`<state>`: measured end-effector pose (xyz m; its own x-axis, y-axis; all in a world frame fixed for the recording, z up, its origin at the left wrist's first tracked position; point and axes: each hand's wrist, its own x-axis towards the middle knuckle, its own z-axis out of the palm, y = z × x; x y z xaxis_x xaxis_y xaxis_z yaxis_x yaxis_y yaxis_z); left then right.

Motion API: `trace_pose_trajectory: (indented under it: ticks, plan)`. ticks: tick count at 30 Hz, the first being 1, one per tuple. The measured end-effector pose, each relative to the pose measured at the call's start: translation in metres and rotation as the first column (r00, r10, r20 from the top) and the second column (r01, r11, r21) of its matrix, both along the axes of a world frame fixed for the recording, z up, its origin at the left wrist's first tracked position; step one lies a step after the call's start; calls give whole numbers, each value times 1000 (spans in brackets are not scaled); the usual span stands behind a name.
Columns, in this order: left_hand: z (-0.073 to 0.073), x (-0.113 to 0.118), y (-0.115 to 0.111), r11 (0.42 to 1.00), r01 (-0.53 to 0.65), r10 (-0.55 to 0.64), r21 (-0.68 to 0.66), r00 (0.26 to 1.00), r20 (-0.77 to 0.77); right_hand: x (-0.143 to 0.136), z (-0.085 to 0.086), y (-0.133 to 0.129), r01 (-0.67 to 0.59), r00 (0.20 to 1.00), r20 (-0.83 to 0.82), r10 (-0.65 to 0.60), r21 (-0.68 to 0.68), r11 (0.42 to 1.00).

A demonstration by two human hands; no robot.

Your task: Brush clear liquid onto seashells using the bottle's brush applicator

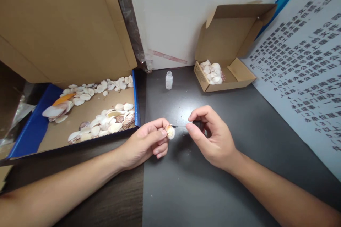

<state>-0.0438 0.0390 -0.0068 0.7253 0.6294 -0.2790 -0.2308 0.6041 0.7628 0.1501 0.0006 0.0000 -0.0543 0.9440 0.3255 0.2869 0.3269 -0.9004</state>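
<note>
Two hands at work over the grey mat (165, 198). Left hand (146, 144): thumb and index finger pinched on one small shell (171, 133), other fingers curled beneath. Shell held clear of the mat, near its left edge; patterned, brownish-yellow and white. Right hand (214, 138): thumb and fingers partly curled, closed around the black cap of a thin brush (181, 126). Brush roughly level, dark tip pointing left, at the shell's upper edge; contact appears made, exact touch too small to confirm.

Bottle (168, 81): small, upright, uncapped, pale contents, on the mat beyond the hands. Small carton (227, 86): right of the bottle, lid up, white shells heaped in its left part. Blue box (136, 99): left of the mat, lid raised, loose shells in two bands, far and near; one orange piece (64, 99) at the far band's left end. Printed sheet (301, 113): along the right side.
</note>
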Motion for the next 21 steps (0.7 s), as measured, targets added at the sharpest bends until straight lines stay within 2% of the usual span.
trace_pose_trajectory:
  ticks: [5, 9, 15, 18, 21]
  plan:
    - [-1, 0, 1, 1000, -6, 6, 4, 1000, 11, 0, 0, 1, -34, 998, -53, 35, 10, 999]
    - [-2, 0, 1, 1000, 0, 0, 13, 1000, 14, 0, 0, 1, -13, 1000, 13, 13, 1, 1000]
    - [0, 0, 0, 1000, -6, 6, 13, 1000, 1, 0, 0, 1, -34, 999, -10, 34, 3, 999]
    - [1, 0, 0, 1000, 6, -6, 15, 1000, 2, 0, 0, 1, -2, 1000, 31, 2, 5, 1000]
    - [1, 0, 0, 1000, 9, -9, 14, 1000, 5, 0, 0, 1, 3, 1000, -1, -3, 11, 1000]
